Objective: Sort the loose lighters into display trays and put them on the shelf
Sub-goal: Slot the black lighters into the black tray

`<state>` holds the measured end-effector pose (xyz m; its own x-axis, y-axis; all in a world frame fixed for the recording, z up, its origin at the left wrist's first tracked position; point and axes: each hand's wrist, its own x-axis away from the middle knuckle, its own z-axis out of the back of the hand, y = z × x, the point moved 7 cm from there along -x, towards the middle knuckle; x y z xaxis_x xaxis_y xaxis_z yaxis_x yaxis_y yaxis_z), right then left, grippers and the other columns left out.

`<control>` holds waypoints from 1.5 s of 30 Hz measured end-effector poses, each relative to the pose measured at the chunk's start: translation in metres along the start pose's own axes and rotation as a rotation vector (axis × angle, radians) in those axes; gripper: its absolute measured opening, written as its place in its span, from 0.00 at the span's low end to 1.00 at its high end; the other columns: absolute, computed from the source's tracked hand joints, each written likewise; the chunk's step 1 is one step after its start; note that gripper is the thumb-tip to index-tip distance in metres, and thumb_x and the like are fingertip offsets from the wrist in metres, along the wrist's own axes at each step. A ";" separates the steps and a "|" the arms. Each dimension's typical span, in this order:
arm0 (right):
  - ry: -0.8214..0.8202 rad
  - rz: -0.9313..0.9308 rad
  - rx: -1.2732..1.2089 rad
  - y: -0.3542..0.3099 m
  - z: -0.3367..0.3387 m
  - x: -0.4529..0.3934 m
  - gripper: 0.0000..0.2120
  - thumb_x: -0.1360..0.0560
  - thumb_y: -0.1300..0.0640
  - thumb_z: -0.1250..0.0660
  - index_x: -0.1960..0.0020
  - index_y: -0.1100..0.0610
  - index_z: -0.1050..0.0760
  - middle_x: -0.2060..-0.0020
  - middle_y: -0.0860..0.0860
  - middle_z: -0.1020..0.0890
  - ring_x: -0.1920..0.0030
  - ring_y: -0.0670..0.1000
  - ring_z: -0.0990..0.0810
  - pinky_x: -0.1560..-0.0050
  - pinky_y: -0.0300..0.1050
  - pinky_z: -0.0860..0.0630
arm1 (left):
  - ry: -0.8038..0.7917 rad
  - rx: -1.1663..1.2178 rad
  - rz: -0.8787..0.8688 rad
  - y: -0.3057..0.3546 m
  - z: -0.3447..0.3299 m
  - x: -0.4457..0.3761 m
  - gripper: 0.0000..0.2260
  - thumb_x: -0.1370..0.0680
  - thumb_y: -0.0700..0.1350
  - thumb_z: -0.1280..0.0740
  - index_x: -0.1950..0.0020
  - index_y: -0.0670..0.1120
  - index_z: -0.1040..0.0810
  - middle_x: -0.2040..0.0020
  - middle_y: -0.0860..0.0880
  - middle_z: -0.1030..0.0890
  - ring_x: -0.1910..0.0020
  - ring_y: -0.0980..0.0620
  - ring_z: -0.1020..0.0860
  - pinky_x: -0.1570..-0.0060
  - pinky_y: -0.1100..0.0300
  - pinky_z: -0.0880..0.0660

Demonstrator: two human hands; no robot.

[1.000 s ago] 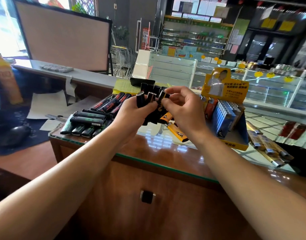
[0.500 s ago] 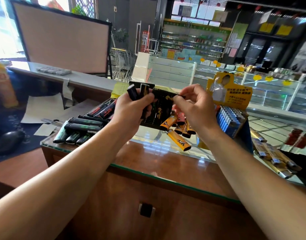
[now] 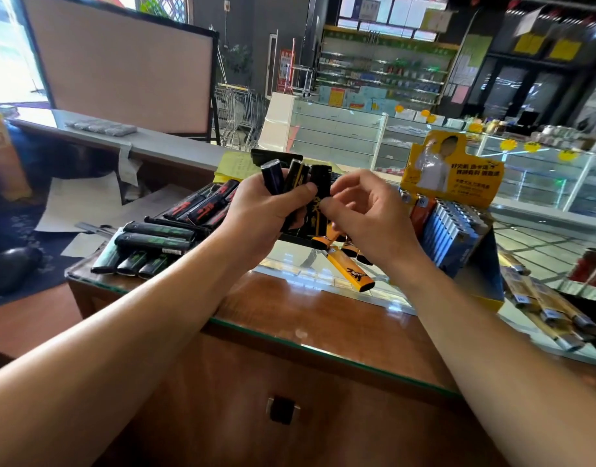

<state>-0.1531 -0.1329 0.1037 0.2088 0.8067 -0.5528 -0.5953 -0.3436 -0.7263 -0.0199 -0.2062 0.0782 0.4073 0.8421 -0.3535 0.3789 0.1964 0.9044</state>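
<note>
My left hand (image 3: 263, 214) grips a bunch of black lighters (image 3: 296, 176) upright above the glass counter, their tops sticking out over my thumb. My right hand (image 3: 364, 214) is beside it, fingers curled and pinching one black lighter with gold print (image 3: 318, 210) at the bunch. Below my hands lie orange lighters (image 3: 352, 273) on the glass. A yellow display tray (image 3: 455, 170) holding blue and orange lighters (image 3: 448, 230) stands to the right. Loose black lighters with green (image 3: 155, 237) and red print (image 3: 205, 203) lie in a heap at the left.
The wooden counter with a glass top (image 3: 323, 298) runs across the front. Gold lighters (image 3: 552, 318) lie at the far right edge. A yellow paper (image 3: 234, 165) and a grey ledge (image 3: 98, 129) lie behind. Glass shop cabinets (image 3: 337, 136) stand farther back.
My right hand has come in from the right and now meets the bunch in my left hand. The black tray it held up half a second ago is mostly hidden behind my hands.
</note>
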 end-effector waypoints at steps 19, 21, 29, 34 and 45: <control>0.123 -0.003 -0.428 0.001 0.013 -0.005 0.09 0.23 0.65 0.33 0.51 0.51 0.22 0.58 0.50 0.15 0.53 0.55 0.17 0.49 0.53 0.20 | -0.218 -0.009 0.180 -0.012 -0.017 0.011 0.02 0.21 0.39 0.33 0.53 0.42 0.22 0.59 0.41 0.17 0.71 0.52 0.29 0.66 0.59 0.31; 0.114 0.009 -0.423 -0.002 0.011 -0.003 0.09 0.25 0.62 0.33 0.50 0.50 0.20 0.54 0.52 0.15 0.50 0.55 0.16 0.50 0.49 0.20 | -0.192 -0.029 0.149 -0.012 -0.013 0.008 0.03 0.22 0.37 0.32 0.56 0.41 0.22 0.63 0.42 0.21 0.72 0.52 0.29 0.67 0.59 0.31; 0.287 0.033 -0.267 -0.007 0.013 0.003 0.11 0.25 0.62 0.29 0.48 0.48 0.23 0.58 0.47 0.16 0.56 0.46 0.15 0.54 0.46 0.18 | -0.122 -0.074 0.086 -0.010 -0.009 0.003 0.08 0.27 0.31 0.28 0.54 0.40 0.23 0.64 0.43 0.24 0.71 0.51 0.27 0.70 0.59 0.28; 0.377 0.065 -0.238 -0.008 0.011 0.006 0.09 0.26 0.63 0.28 0.53 0.50 0.24 0.58 0.49 0.16 0.56 0.44 0.16 0.54 0.41 0.19 | -0.108 -0.103 0.071 -0.010 -0.006 0.002 0.08 0.27 0.31 0.27 0.53 0.41 0.23 0.64 0.44 0.23 0.70 0.50 0.27 0.70 0.59 0.28; 0.422 0.045 -0.236 -0.003 0.033 0.000 0.09 0.26 0.64 0.30 0.51 0.55 0.26 0.56 0.53 0.18 0.58 0.46 0.16 0.60 0.38 0.21 | 0.139 0.034 0.255 -0.002 0.026 0.014 0.06 0.22 0.44 0.30 0.56 0.45 0.24 0.67 0.46 0.22 0.76 0.53 0.30 0.74 0.62 0.33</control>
<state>-0.1770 -0.1157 0.1193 0.5124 0.5397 -0.6680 -0.4287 -0.5132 -0.7435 0.0065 -0.2082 0.0650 0.3764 0.9232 -0.0775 0.3077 -0.0457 0.9504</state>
